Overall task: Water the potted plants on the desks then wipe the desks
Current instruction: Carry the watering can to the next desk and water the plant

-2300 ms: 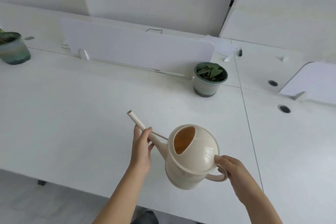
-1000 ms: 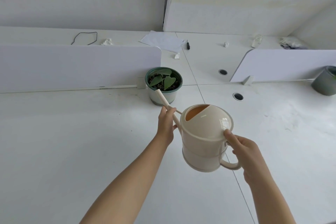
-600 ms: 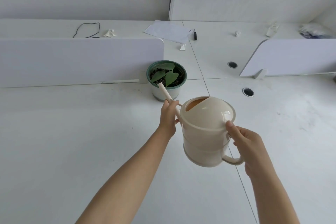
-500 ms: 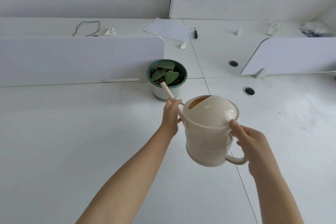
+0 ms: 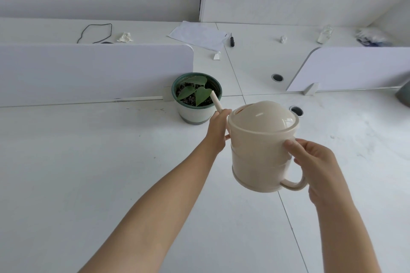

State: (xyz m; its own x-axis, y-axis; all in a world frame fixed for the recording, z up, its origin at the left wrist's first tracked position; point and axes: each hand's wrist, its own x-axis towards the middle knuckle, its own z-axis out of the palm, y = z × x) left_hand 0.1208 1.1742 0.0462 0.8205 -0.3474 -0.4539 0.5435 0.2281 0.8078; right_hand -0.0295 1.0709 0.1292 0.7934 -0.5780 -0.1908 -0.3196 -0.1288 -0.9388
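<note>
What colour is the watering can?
The watering can is cream beige all over, seen in the head view.

Potted plant [image 5: 196, 97] on desk [image 5: 88, 162], before divider [image 5: 95, 73]

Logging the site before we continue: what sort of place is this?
Most likely an open-plan office. White desks butt together, split by low divider panels, with round cable holes in the tops. Loose paper and a pen lie on the far desk.
</note>
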